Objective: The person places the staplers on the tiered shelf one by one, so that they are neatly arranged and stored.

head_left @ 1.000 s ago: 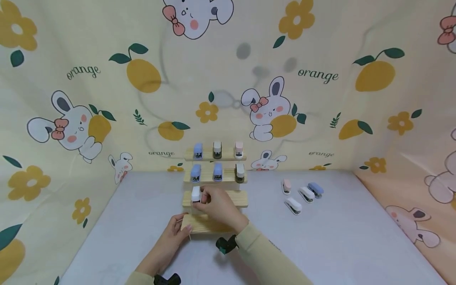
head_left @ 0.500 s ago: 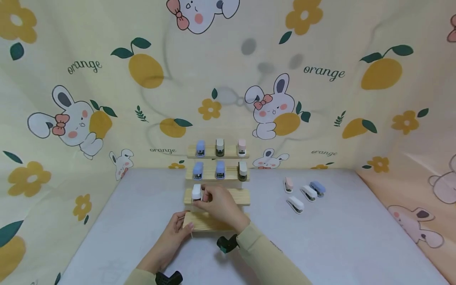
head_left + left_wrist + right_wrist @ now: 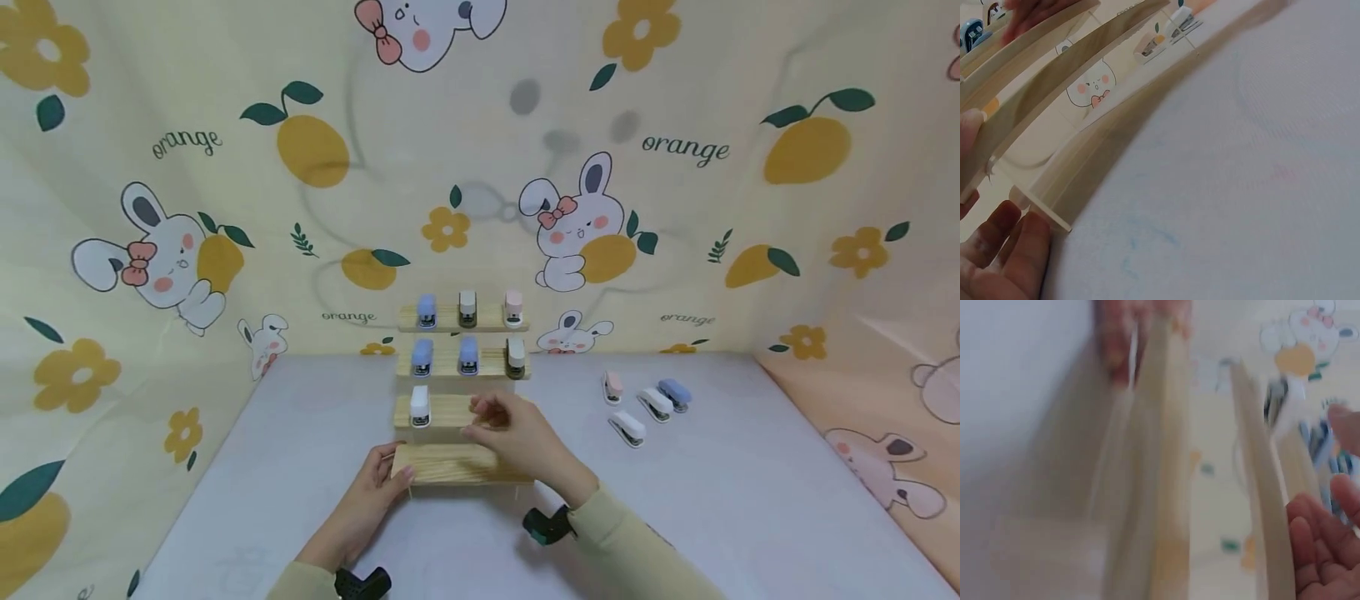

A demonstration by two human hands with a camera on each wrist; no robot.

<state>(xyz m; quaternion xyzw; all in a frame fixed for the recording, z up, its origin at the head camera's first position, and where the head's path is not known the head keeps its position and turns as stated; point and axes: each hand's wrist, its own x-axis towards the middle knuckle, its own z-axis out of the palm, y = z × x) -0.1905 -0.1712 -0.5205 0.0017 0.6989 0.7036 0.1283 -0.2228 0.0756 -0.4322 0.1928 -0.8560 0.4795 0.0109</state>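
Observation:
A stepped wooden shelf (image 3: pixel 459 465) stands mid-table; several small staplers sit on its upper two tiers. A white stapler (image 3: pixel 419 407) stands alone at the left of the third tier. My left hand (image 3: pixel 390 475) grips the left end of the bottom tier, thumb on top; the left wrist view shows its fingers (image 3: pixel 1013 250) by the shelf's (image 3: pixel 1054 100) side panel. My right hand (image 3: pixel 487 418) hovers over the middle of the third tier, fingers relaxed and holding nothing, apart from the white stapler. The right wrist view is blurred, showing tier edges (image 3: pixel 1169 456) and bare fingers (image 3: pixel 1322 544).
Several loose staplers lie on the table to the right: a pink one (image 3: pixel 612 387), two white ones (image 3: pixel 655 403) (image 3: pixel 627 428), and a blue one (image 3: pixel 674 393). Printed cloth walls close in the table (image 3: pixel 750 500) at the back and sides.
My right hand let go of the white stapler on the third tier and moved right, away from it. My left hand kept its hold on the shelf.

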